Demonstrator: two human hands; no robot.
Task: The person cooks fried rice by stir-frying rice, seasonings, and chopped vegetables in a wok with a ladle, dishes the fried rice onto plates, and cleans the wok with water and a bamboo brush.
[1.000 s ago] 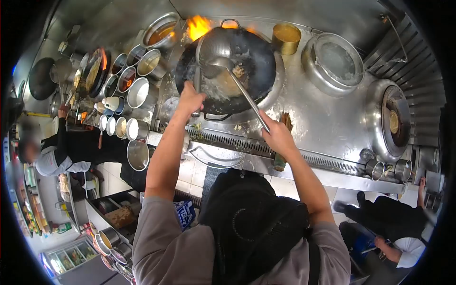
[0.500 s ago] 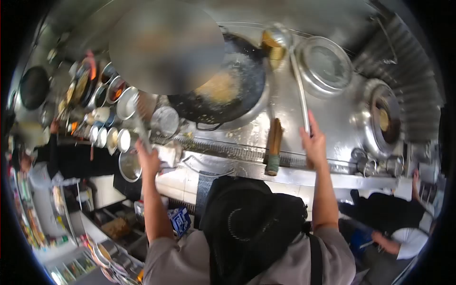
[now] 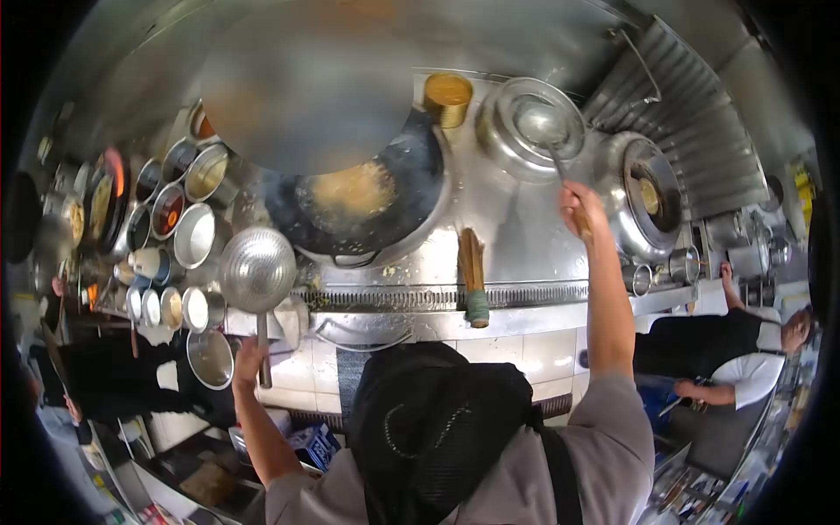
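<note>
My left hand [image 3: 249, 363] is closed around the handle of a round perforated skimmer [image 3: 258, 269], held with its bowl left of the wok. My right hand [image 3: 582, 210] grips a long-handled ladle [image 3: 556, 160]. The ladle's bowl is over or in the round metal pot [image 3: 494, 144] at the back; how deep I cannot tell. Between my hands, the black wok [image 3: 429, 188] holds pale, frothing food [image 3: 354, 192] in dark liquid. A blurred patch hides the wok's far left side. An open gold can [image 3: 448, 98] stands behind the wok.
A bamboo brush [image 3: 473, 276] lies across the stove's front grate. Several metal bowls and cups [image 3: 194, 234] crowd the left side. Another pot [image 3: 623, 197] sits at the right, near a corrugated panel [image 3: 678, 114]. Other people [image 3: 709, 350] stand at both sides.
The ladle has gone from above the gold can to the round metal pot on the right. My left hand has lowered the skimmer, its bowl now facing up. The whole view has shifted.
</note>
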